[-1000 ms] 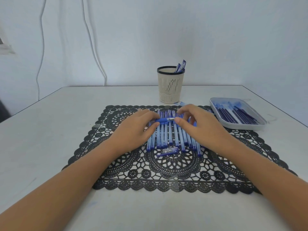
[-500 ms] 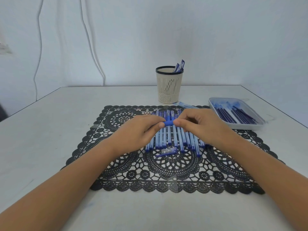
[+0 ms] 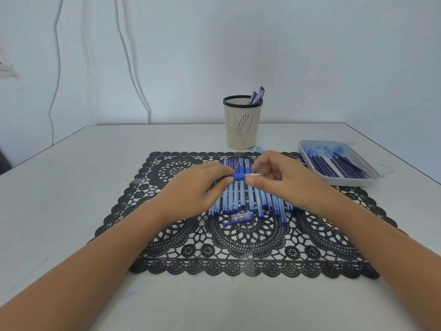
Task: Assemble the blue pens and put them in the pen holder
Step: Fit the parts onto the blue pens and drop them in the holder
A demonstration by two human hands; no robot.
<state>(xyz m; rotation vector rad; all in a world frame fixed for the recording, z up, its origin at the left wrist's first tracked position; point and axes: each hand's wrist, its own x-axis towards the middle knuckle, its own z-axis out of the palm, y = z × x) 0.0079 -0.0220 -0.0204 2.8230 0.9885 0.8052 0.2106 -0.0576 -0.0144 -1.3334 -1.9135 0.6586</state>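
Slightly further apart than before, the left hand [image 3: 195,189] grips a pen [image 3: 238,176] by its blue sleeve and the right hand [image 3: 284,182] pinches its clear tip, holding it crosswise above the row of pens [image 3: 241,199] on the mat [image 3: 238,247], nearer than the pen holder [image 3: 242,125].

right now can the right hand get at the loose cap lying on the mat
Probably yes: the cap lies uncovered on the mat, close to the right hand, though that hand pinches the pen and must let go first.
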